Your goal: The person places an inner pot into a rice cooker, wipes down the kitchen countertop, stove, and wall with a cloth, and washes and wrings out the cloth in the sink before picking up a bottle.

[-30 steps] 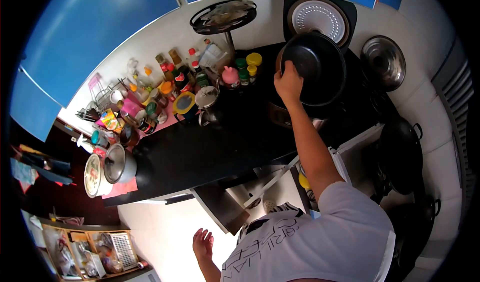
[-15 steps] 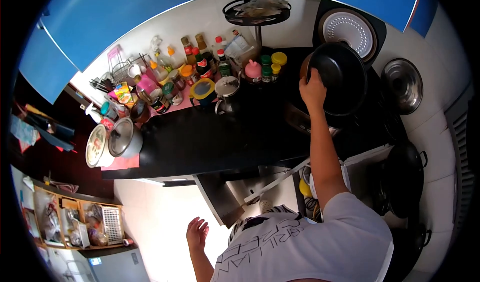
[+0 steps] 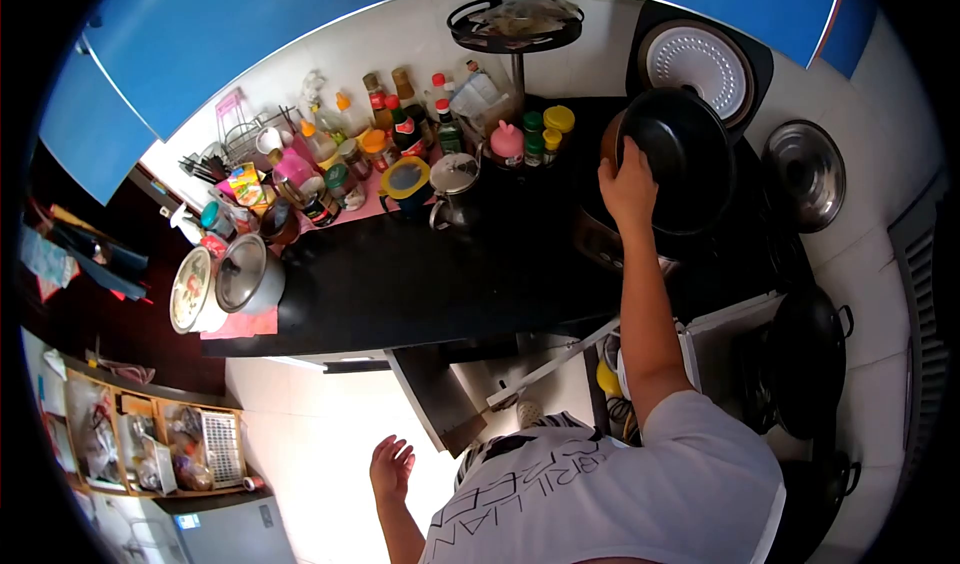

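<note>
Well, closest to the person, the left hand hovers beside the shirt, fingers loosely curled and partly open, holding nothing. Farther out, the right hand has its fingers closed over the left rim of the black pot, at the desk's right end. Behind it stands a perforated round lid.

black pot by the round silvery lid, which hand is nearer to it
Right. The right hand grips the near side of the black pot, fingers over its rim; the left hand is down over the pale floor, well away from it.
</note>
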A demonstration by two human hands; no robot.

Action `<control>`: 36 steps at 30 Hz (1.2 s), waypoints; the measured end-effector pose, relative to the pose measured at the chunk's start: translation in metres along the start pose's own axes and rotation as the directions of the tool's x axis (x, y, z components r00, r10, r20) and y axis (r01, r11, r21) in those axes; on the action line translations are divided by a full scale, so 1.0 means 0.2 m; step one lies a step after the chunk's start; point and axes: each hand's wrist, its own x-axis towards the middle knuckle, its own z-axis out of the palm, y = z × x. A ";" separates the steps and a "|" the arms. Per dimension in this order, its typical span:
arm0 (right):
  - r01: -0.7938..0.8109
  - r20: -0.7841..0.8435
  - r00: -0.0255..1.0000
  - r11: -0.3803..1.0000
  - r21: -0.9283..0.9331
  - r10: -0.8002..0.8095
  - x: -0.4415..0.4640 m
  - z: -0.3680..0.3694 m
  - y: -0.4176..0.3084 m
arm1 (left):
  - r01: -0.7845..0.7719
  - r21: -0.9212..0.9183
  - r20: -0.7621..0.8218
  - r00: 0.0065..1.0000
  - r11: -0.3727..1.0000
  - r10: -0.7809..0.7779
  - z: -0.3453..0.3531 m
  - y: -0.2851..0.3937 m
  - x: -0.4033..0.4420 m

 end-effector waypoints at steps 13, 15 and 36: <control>-0.505 0.498 0.778 0.090 0.858 -0.384 -0.69 0.10 -0.37 | -0.005 -0.025 -0.020 1.000 1.000 0.004 0.05 0.01 -0.10; -0.753 0.668 0.581 0.005 0.658 -0.465 -0.95 0.20 -0.40 | 0.021 -0.012 -0.107 0.994 1.000 -0.022 0.06 0.01 -0.20; -0.813 0.795 -0.294 0.576 0.084 -0.531 -2.24 0.06 -0.73 | -0.197 -0.426 -0.417 0.909 0.883 0.002 -0.94 -0.58 -0.99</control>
